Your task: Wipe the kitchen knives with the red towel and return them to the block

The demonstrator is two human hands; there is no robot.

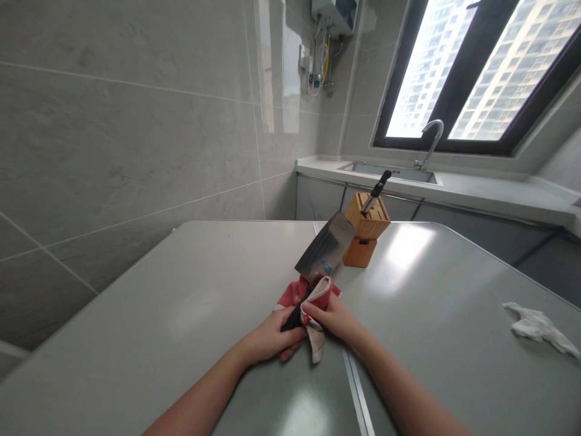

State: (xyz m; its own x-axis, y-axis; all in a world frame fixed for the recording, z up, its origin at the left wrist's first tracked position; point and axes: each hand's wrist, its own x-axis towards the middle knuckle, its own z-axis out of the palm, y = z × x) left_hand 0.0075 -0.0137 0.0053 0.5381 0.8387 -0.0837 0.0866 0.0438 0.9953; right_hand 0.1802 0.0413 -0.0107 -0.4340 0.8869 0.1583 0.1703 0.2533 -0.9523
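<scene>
A cleaver with a broad steel blade (327, 245) and a black handle is held up over the table, its blade pointing away and to the right. My left hand (270, 333) is closed round the lower end of the handle. A red and white cloth (318, 297) wraps around the upper handle near the blade. My right hand (333, 315) grips this cloth against the handle, its thumb on top. Just beyond the blade stands a wooden knife block (368, 218) with one black-handled knife (376, 192) in it; the blade overlaps the block in view.
The pale table (204, 278) has a metal seam (356, 387) running along it. A crumpled white tissue (540, 327) lies near the right edge. Behind are a counter with a sink (390, 172) and a faucet (433, 142), below a window. A tiled wall (136, 133) borders the left.
</scene>
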